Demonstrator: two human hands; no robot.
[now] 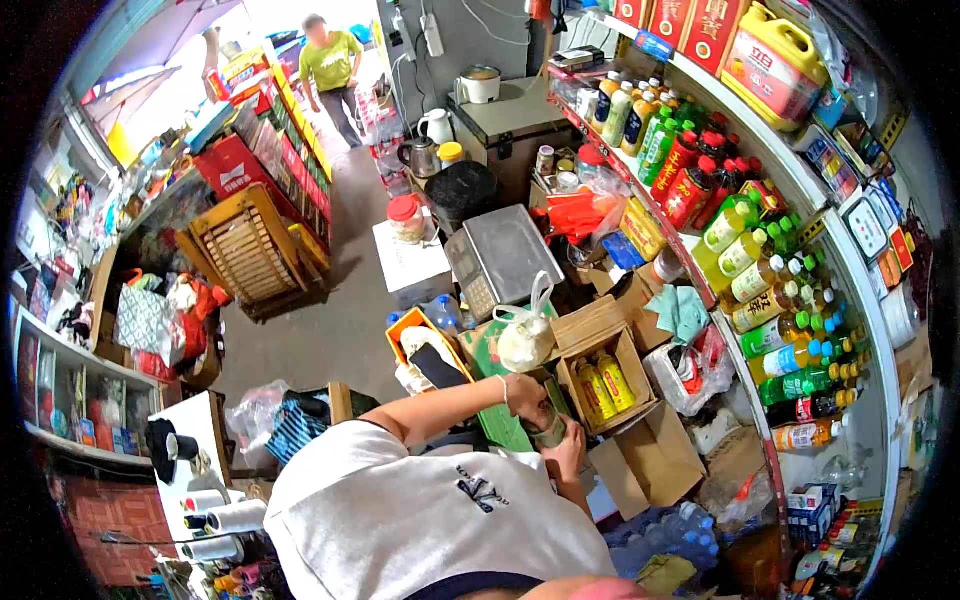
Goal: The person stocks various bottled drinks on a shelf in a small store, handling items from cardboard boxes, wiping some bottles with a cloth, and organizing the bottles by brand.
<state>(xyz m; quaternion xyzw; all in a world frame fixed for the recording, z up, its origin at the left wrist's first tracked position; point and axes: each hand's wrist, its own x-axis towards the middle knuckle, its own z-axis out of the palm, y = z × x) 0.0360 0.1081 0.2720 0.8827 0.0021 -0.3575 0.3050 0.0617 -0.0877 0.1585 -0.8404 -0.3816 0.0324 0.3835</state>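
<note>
My left hand (524, 393) and my right hand (567, 450) are close together around a small greenish-brown item (547, 430), too small to make out clearly. The fingers of both hands are curled onto it. Just right of them, an open cardboard box (622, 362) holds yellow cans (606, 388). Above my left hand, a knotted white plastic bag (526, 340) stands with its handles up. A green board or box (500, 425) lies left of and beneath my hands. Below the yellow cans is another open cardboard box (655, 455).
Shelves (712, 300) packed with drink bottles line the right side. A metal scale (500, 255) sits ahead, near an orange bin (425, 330). A wooden folding chair (245, 245) stands at the left. A person (330, 65) in a green shirt is at the doorway.
</note>
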